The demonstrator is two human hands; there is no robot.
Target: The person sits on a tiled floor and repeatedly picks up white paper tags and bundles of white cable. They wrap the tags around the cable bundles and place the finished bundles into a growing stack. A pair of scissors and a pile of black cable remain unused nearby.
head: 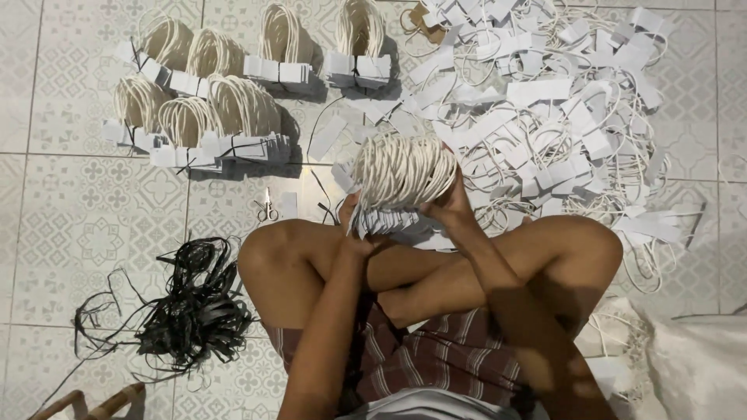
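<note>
Left hand (pixel 359 233) and right hand (pixel 453 208) both clamp stack of white cord-handle strips (pixel 401 183) above crossed legs. Loose pile (pixel 560 117) at 2 o'clock, tied bundles (pixel 210 101) at 10 o'clock, black ties (pixel 191 303) at 8. Risk: loosened grip fans unbound stack apart.

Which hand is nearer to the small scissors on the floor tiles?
Left. The left hand has its grip on the lower left of the bundle of white cord loops, just right of the scissors. The right hand grips the bundle's far side, farther away.
</note>
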